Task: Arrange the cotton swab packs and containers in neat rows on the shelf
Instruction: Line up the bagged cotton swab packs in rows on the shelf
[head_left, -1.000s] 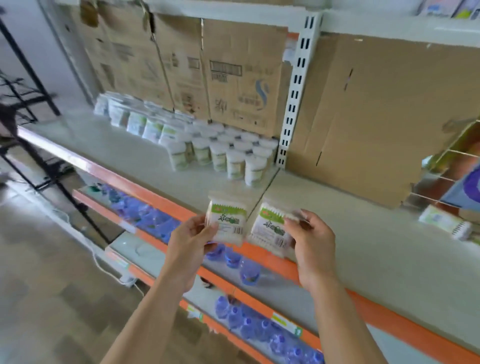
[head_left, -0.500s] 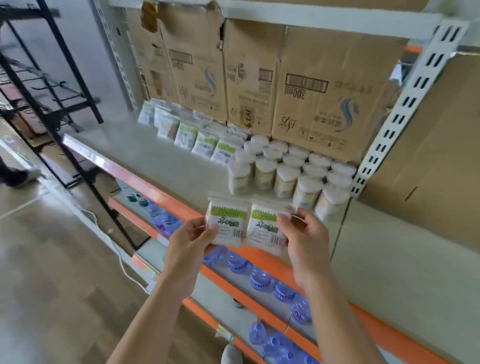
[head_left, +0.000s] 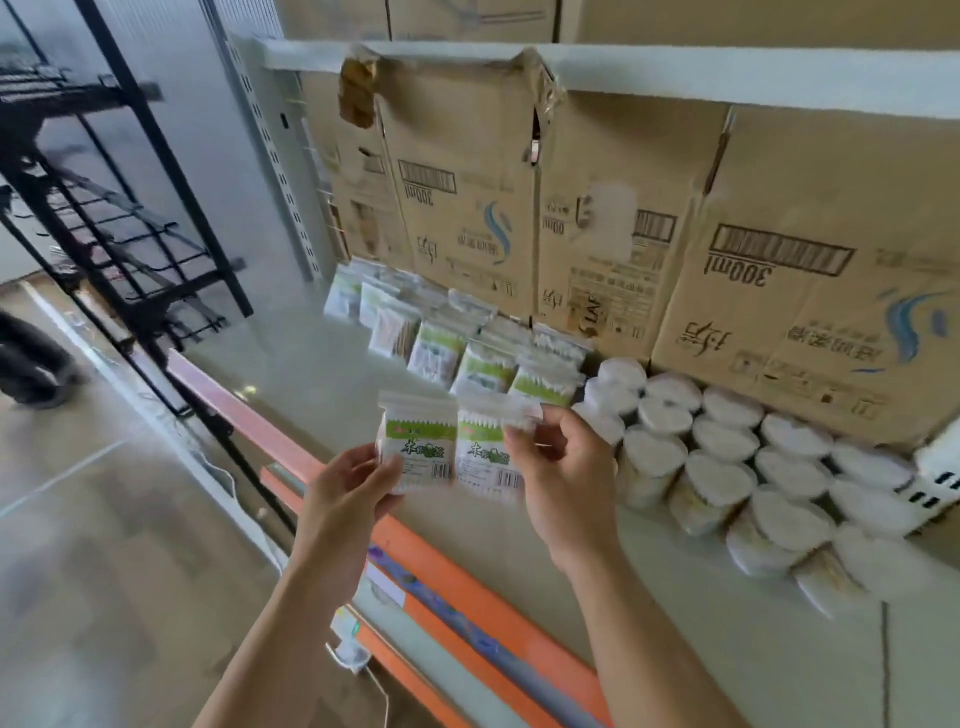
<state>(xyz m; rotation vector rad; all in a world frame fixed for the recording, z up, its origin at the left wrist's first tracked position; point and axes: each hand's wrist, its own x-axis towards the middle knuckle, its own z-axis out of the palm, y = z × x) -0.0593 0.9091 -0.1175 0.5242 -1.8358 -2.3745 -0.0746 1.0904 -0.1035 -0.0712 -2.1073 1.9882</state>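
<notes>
My left hand (head_left: 347, 486) pinched one swab pack (head_left: 415, 441) by its lower left corner; just beside it my right hand (head_left: 563, 467) pinched a second pack (head_left: 485, 449) at its top right edge — both upright, labels toward me, above the shelf (head_left: 311, 374) front. The row of packs (head_left: 467, 358) lay beyond and slightly left of both grips — left hand nearer — with the round containers (head_left: 727, 457) off right.

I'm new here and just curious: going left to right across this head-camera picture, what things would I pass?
Black metal rack → left hand → pack in the left hand → pack in the right hand → right hand → round white-lidded containers on the shelf.
</notes>
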